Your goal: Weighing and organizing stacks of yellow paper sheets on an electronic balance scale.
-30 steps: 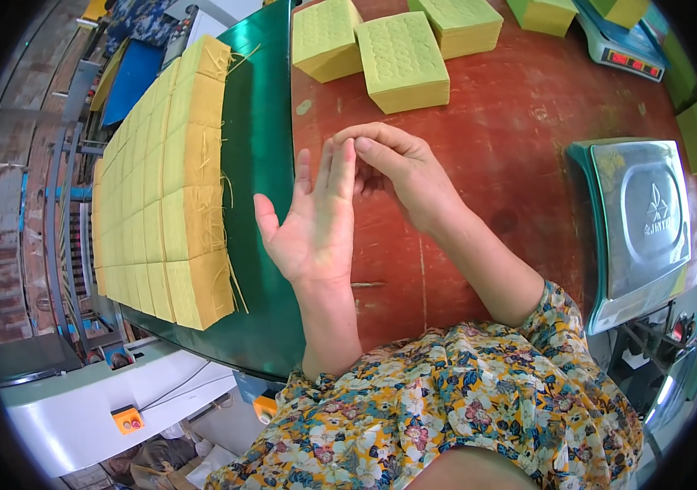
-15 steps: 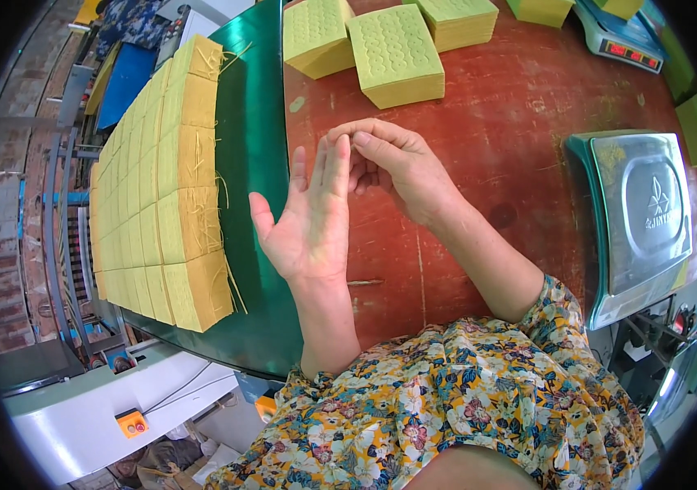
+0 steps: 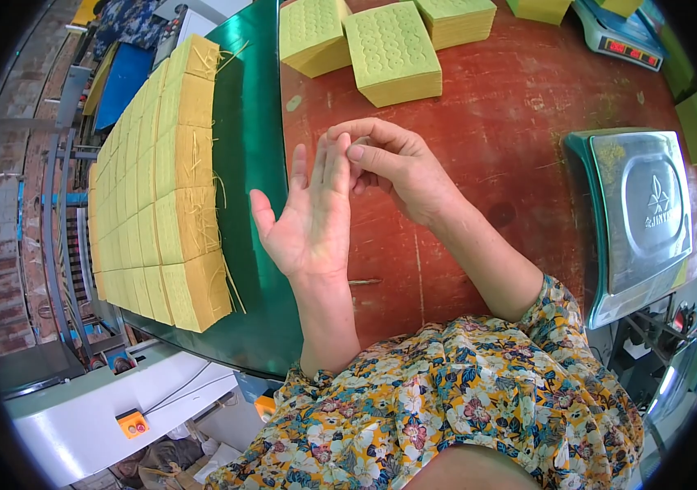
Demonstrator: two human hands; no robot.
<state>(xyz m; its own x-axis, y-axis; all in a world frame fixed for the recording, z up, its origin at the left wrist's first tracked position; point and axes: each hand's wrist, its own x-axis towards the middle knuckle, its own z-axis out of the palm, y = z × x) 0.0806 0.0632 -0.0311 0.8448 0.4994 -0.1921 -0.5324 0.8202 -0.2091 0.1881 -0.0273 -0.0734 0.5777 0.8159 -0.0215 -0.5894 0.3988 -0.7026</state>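
Observation:
Over the red tabletop [image 3: 479,269], my left hand [image 3: 312,224] is held palm up with its fingers stretched out and nothing lying in it. My right hand [image 3: 393,163] closes on a fingertip of the left, its thumb and index finger pressed together there. Whether anything tiny sits in that pinch, I cannot make out. Beyond both hands stands a stack of yellow paper sheets [image 3: 393,49] with an embossed wavy pattern. A similar stack [image 3: 312,33] touches its left side, and another [image 3: 456,18] stands behind to the right.
Rows of bound yellow paper blocks [image 3: 152,188] with loose strands lie on the green surface [image 3: 254,163] at left. A scale with a metal pan [image 3: 643,212] is at right, another scale [image 3: 622,41] with a red display behind it. An orange switch box [image 3: 132,424] sits lower left.
My right thumb has shifted slightly down and left along the left fingertip. Otherwise both hands stay nearly where they were.

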